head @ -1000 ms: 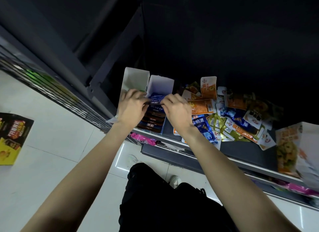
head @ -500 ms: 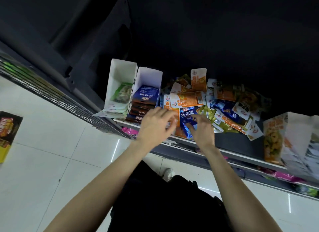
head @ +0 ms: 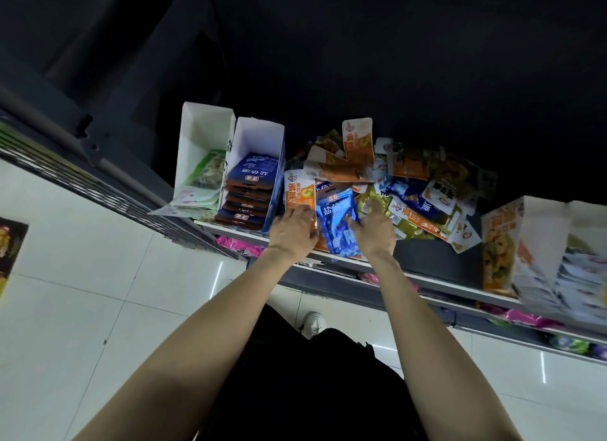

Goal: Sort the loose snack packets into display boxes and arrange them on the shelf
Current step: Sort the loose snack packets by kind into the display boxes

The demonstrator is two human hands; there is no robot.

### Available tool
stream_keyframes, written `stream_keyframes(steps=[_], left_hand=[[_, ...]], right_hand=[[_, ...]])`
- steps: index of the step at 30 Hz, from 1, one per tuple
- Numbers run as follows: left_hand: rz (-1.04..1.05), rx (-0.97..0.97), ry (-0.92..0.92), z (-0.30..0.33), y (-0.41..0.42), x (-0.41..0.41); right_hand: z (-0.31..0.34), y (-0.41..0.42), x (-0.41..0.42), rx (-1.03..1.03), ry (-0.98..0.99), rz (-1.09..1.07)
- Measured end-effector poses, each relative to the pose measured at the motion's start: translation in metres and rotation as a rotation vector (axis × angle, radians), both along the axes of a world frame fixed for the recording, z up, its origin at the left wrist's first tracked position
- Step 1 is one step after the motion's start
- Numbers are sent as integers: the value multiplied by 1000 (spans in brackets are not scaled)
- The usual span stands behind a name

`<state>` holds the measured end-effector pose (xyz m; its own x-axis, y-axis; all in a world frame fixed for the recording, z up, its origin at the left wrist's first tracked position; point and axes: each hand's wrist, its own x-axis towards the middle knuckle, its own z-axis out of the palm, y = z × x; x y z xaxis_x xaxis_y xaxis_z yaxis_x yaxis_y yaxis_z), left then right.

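Head view: a dark shelf (head: 437, 263) stood over white floor tiles (head: 82, 296), bearing loose snack packets (head: 410, 191) beside two white display boxes (head: 259, 141). The left hand (head: 290, 232) gripped an orange packet (head: 299, 194). The right hand (head: 374, 230) curled its fingers on a blue packet (head: 338, 223) at the shelf's front edge.

both our arms stretched up to the shelf edge (head: 437, 284) | left hand (head: 290, 232) curled, pinching stuff | right hand (head: 374, 232) just beside it, fingers bent, grip unclear
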<state>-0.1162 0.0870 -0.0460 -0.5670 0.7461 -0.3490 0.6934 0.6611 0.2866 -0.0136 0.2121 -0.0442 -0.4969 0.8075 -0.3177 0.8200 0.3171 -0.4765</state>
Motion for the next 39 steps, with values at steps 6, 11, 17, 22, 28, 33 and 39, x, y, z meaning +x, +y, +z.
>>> stream_keyframes(steps=[6, 11, 17, 22, 28, 33, 39], left_hand=[[461, 346, -616, 31, 15, 10], [575, 669, -974, 72, 12, 13], [195, 638, -447, 101, -25, -22], [23, 782, 141, 130, -45, -59], [149, 837, 211, 116, -66, -102], [221, 616, 230, 80, -84, -106], [101, 571, 489, 79, -89, -102]], right_hand=[[34, 4, 30, -346, 429, -221], [76, -15, 42, -808, 733, -254], [104, -21, 19, -324, 686, 29], [131, -28, -22, 133, 713, 398], [103, -54, -83, 215, 836, 463], [61, -69, -104, 327, 637, 576], [47, -73, -119, 602, 489, 624]])
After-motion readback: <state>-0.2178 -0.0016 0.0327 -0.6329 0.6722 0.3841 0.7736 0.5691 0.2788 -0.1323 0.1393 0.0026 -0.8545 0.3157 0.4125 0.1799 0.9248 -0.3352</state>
